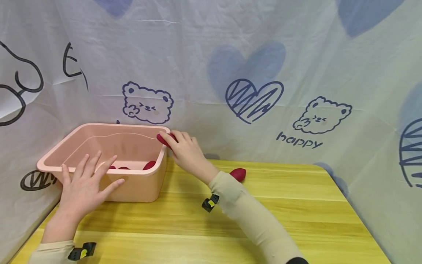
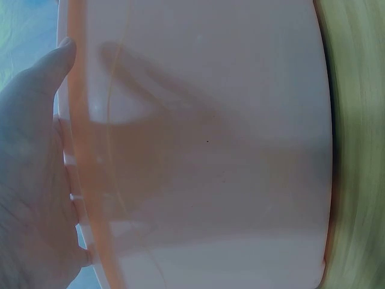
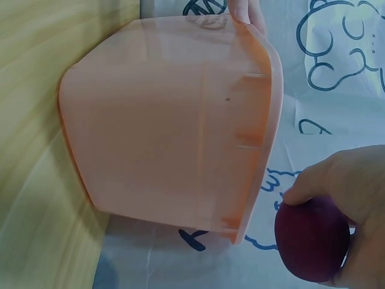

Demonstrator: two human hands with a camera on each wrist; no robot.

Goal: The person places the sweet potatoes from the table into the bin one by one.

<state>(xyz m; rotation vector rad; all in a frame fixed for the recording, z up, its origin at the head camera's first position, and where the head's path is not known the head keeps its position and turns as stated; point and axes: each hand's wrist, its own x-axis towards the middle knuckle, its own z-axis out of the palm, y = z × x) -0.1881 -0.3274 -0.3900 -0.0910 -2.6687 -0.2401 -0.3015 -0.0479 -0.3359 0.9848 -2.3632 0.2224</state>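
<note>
a dark red piece (image 1: 161,139) is held up by the pink bin's (image 1: 140,187) two o'clock corner.
the right hand (image 1: 189,152) pinches it between curled thumb and fingers; the left hand (image 1: 82,187) rests on the rim at seven o'clock, fingers spread wide, gripping nothing. more red pieces (image 1: 150,165) lie inside, towards five o'clock, partly hidden by the near wall. a loose red piece (image 1: 240,174) sits on the wooden table (image 1: 296,205) at the bin's three o'clock, partly behind the right sleeve (image 1: 254,212).

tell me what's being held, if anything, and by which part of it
The right hand grips a dark red thing by its sides. The left hand, spread at the near rim of the pink tub, holds nothing.
</note>
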